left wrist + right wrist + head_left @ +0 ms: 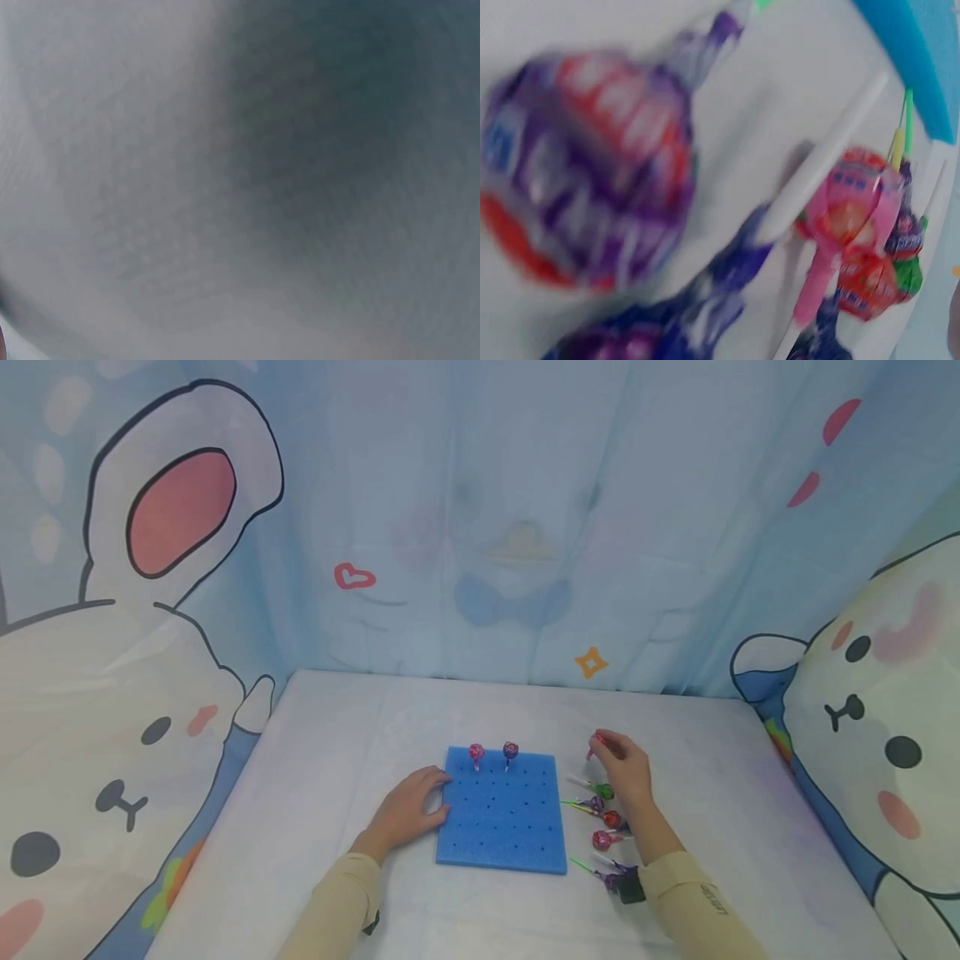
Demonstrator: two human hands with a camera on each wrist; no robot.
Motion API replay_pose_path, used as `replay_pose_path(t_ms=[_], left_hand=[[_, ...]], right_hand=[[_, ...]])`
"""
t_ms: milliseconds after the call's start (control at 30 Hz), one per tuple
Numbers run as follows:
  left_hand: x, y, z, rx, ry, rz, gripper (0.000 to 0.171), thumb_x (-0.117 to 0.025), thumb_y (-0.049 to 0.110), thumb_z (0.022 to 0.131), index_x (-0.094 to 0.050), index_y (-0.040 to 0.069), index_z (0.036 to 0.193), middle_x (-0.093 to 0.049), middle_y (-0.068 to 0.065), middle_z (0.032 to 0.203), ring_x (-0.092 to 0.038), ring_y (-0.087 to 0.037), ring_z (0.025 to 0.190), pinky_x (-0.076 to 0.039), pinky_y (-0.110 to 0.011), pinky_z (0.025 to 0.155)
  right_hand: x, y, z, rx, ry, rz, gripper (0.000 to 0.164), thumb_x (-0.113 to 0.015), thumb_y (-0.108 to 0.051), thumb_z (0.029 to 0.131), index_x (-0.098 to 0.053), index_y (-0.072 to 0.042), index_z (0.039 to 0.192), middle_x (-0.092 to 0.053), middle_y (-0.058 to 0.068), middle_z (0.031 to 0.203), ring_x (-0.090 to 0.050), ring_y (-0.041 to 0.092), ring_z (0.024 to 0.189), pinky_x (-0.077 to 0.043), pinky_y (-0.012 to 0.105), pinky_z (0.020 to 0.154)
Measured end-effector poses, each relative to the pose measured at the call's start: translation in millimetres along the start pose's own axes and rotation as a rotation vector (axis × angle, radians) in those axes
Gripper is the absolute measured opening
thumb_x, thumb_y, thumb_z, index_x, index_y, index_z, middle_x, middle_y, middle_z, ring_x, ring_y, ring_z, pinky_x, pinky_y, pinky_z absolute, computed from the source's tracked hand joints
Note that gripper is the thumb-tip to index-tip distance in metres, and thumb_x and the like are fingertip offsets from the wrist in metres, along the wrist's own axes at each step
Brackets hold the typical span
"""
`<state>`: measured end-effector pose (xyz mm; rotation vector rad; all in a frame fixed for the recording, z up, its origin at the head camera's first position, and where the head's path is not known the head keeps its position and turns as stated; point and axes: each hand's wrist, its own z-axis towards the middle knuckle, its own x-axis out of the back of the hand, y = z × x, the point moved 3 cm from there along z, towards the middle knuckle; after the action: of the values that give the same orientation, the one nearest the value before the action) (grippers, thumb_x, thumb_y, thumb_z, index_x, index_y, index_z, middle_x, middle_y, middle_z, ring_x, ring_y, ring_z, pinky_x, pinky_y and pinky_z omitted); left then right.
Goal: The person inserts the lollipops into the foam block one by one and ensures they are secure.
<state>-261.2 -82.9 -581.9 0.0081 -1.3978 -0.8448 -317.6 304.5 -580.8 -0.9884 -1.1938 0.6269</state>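
A blue foam board (pixel 501 810) dotted with small holes lies on the table. Two wrapped lollipops stand upright in its far row, a pink lollipop (pixel 476 752) and a dark purple-red lollipop (pixel 511 750). My left hand (pixel 408 808) rests at the board's left edge, its fingers and thumb touching that side. Beyond the board's far right corner, my right hand (pixel 624 764) pinches a pink-red lollipop (pixel 597 741) above the table, partly hidden by the fingers. The left wrist view shows only blurred grey and dark surfaces.
Right of the board lie several loose lollipops, among them a green lollipop (pixel 604 791), a red lollipop (pixel 612 819) and a pink lollipop (pixel 602 840). A purple lollipop (pixel 592 172) looms close in the right wrist view. A printed curtain (pixel 517 527) hangs behind the white table (pixel 337 735).
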Motion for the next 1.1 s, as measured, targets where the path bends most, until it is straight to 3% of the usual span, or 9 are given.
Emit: replay_pose_path(t_ms=[133,367,567,800,1100], left_hand=[[-1.5,-0.7,0.5,0.003,-0.005,0.006,0.048,-0.062,0.039,0.090,-0.056,0.017,0.132,-0.056,-0.001,0.135,-0.046,-0.019,0.132,-0.036,-0.035,0.113],[-1.7,-0.3,1.1,-0.004,0.006,-0.001,0.047,-0.062,0.038,0.090,-0.056,0.017,0.132,-0.056,-0.001,0.134,-0.047,-0.019,0.132,-0.037,-0.035,0.112],[-0.9,0.3,0.3,0.002,-0.001,0.002,0.048,-0.062,0.039,0.090,-0.056,0.016,0.132,-0.056,-0.001,0.134,-0.047,-0.019,0.132,-0.037,-0.036,0.112],[-1.5,-0.3,-0.4,0.003,-0.003,-0.004,0.048,-0.062,0.038,0.090,-0.056,0.016,0.132,-0.056,-0.001,0.134,-0.047,-0.019,0.132,-0.037,-0.036,0.112],[-1.7,-0.9,-0.4,-0.005,0.007,0.003,0.048,-0.062,0.039,0.090,-0.056,0.016,0.133,-0.056,-0.001,0.134,-0.047,-0.019,0.132,-0.037,-0.036,0.112]], right_hand=[[-4.6,-30.6,-16.0,-0.023,-0.012,0.062,0.056,-0.060,-0.054,0.091,-0.057,-0.019,0.133,-0.057,0.005,0.133,-0.057,0.022,0.121,-0.048,0.041,0.102],[-13.7,-63.4,-32.0,0.001,-0.096,0.159,0.051,-0.062,-0.044,0.094,-0.056,-0.015,0.135,-0.061,0.008,0.130,-0.059,0.022,0.117,-0.046,0.043,0.105],[-23.2,-68.4,-36.9,-0.031,-0.163,0.199,0.048,-0.063,-0.039,0.094,-0.055,-0.017,0.136,-0.061,0.003,0.130,-0.057,0.018,0.117,-0.045,0.040,0.106],[-33.0,-68.5,-41.5,0.005,-0.217,0.212,0.044,-0.062,-0.035,0.096,-0.055,-0.015,0.134,-0.058,0.005,0.133,-0.055,0.020,0.124,-0.044,0.038,0.106],[-40.7,-68.7,-44.9,0.005,-0.213,0.194,0.043,-0.061,-0.031,0.097,-0.053,-0.013,0.135,-0.054,0.007,0.140,-0.045,0.025,0.135,-0.040,0.040,0.109]])
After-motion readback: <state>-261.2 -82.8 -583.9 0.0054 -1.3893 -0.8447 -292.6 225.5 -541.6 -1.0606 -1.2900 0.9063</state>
